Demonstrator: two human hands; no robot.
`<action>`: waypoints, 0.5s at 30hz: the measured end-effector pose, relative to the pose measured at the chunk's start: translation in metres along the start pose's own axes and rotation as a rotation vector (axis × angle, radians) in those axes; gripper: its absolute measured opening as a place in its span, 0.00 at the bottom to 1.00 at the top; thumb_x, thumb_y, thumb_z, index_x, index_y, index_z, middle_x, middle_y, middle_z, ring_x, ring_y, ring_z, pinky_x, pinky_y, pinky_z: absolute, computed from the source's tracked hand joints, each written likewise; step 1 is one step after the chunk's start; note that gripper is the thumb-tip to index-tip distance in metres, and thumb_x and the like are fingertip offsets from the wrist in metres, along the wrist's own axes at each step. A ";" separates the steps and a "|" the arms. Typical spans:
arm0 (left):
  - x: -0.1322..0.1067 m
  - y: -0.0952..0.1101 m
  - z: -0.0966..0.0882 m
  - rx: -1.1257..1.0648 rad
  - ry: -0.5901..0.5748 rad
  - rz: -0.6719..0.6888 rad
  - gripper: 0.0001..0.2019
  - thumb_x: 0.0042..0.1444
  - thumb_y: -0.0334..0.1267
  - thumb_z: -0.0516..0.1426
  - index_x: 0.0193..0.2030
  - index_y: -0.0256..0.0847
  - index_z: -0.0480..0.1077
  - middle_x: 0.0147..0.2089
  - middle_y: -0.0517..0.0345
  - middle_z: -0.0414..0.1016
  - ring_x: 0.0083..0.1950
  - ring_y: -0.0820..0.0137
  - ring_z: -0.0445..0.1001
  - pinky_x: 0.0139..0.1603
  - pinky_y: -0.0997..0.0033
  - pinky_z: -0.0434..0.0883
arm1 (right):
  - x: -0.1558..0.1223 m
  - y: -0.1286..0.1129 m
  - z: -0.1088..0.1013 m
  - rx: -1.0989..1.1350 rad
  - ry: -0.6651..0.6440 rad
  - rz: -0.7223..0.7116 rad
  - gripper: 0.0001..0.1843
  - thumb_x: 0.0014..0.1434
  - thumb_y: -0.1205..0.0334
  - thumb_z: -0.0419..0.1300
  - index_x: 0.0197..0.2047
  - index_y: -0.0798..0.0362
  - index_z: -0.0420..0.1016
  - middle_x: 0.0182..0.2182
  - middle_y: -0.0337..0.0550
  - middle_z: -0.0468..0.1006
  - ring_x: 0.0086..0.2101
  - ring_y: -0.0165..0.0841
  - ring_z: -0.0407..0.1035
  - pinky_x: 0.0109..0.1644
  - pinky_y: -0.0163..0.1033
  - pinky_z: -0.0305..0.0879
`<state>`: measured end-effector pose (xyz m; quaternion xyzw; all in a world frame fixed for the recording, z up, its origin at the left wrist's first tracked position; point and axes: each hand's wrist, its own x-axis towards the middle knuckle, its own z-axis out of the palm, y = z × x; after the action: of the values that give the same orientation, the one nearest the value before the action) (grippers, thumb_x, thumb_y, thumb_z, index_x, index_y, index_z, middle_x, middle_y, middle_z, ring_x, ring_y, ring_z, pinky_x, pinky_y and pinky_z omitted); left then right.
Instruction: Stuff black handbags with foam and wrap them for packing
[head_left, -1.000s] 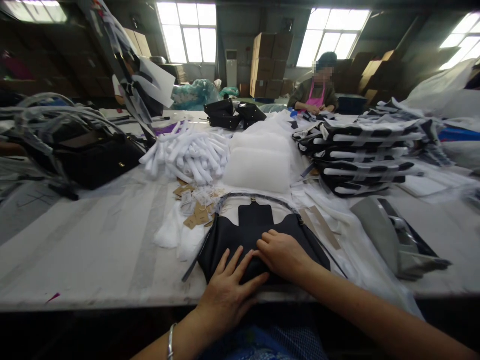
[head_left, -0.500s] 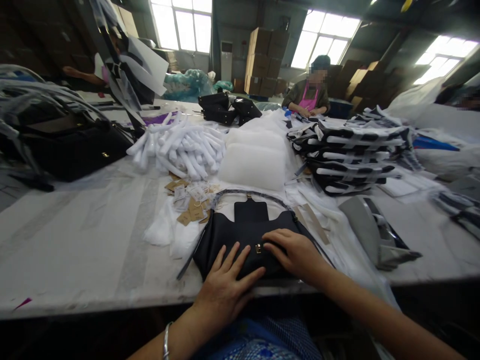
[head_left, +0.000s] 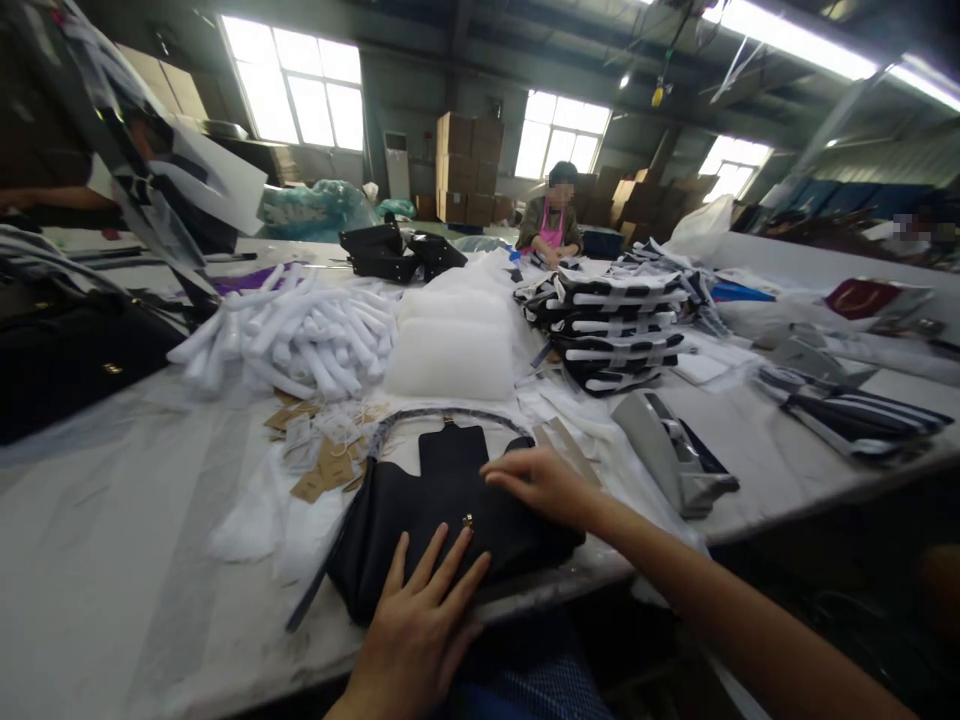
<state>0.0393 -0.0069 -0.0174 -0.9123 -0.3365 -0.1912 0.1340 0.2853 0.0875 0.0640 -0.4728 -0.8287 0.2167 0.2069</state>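
A black leather handbag (head_left: 420, 515) lies flat at the near edge of the white table (head_left: 112, 560), its flap up and a small gold clasp showing. My left hand (head_left: 420, 625) rests flat on the bag's lower part with fingers spread. My right hand (head_left: 536, 485) lies on the bag's upper right side, fingers stretched out toward the flap. The bag's thin strap (head_left: 442, 415) arcs behind it. Neither hand grips anything.
Brown paper tags (head_left: 322, 455) lie left of the bag, a pile of white rolls (head_left: 289, 335) and white padding (head_left: 450, 355) behind it. Stacked black-and-white pieces (head_left: 611, 325) stand right. A grey tool (head_left: 664, 450) sits near my right arm. A person works at the far end.
The view has swung right and up. My right hand has slid off the clasp to the bag's upper right side; my left hand stays flat on the bag.
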 end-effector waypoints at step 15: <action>-0.007 -0.009 0.055 0.142 0.300 -0.028 0.22 0.68 0.34 0.53 0.65 0.61 0.65 0.66 0.69 0.69 0.76 0.63 0.50 0.75 0.40 0.38 | 0.202 0.125 -0.042 -0.123 0.443 0.745 0.21 0.66 0.53 0.61 0.58 0.54 0.70 0.53 0.49 0.74 0.49 0.40 0.72 0.53 0.53 0.70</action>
<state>0.0425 0.0162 -0.0686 -0.8569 -0.3382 -0.3031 0.2440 0.3003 0.3283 0.0570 -0.7858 -0.5487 0.1201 0.2589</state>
